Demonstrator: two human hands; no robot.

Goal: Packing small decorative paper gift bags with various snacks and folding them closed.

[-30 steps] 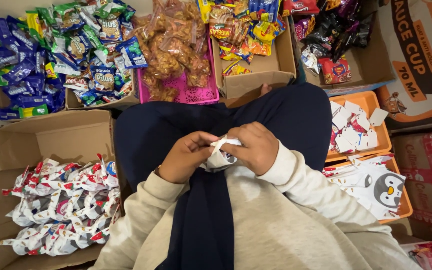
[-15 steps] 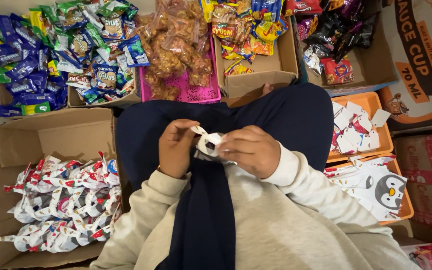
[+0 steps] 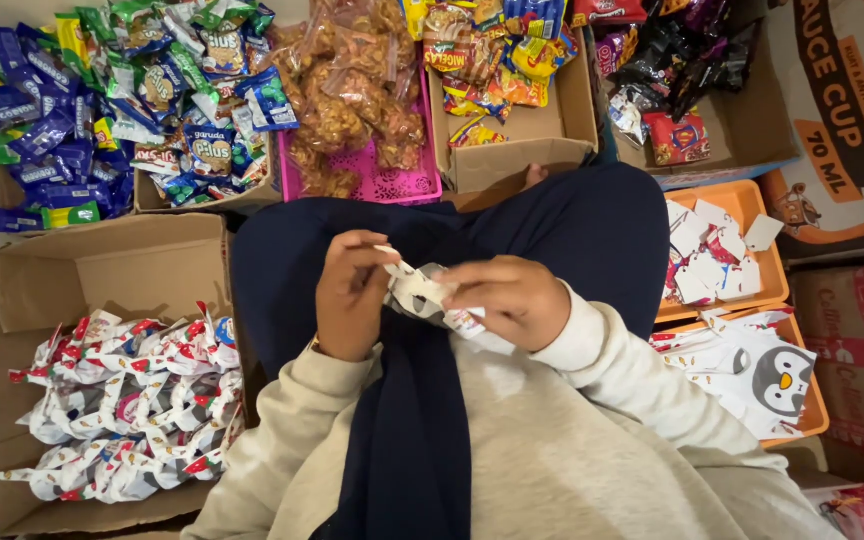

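Note:
I sit cross-legged in dark blue trousers, looking down at my lap. Both hands hold a small white paper packet [image 3: 420, 291] with red print between them. My left hand [image 3: 352, 295] pinches its upper left end with the fingertips. My right hand [image 3: 508, 300] is closed over its right side, and the part under the fingers is hidden. At my left, a cardboard box [image 3: 92, 265] holds a pile of similar white and red wrapped packets [image 3: 132, 405].
Orange trays at the right hold small white paper pieces [image 3: 712, 252] and penguin-printed sheets [image 3: 762, 370]. Ahead stand boxes of snack packs [image 3: 152, 90], a pink basket of bagged fried snacks [image 3: 357, 110], another snack box [image 3: 512, 130] and dark packets [image 3: 682, 70].
My hands have lifted slightly and drawn apart, stretching the white packet out between them; earlier they were pressed close together over it.

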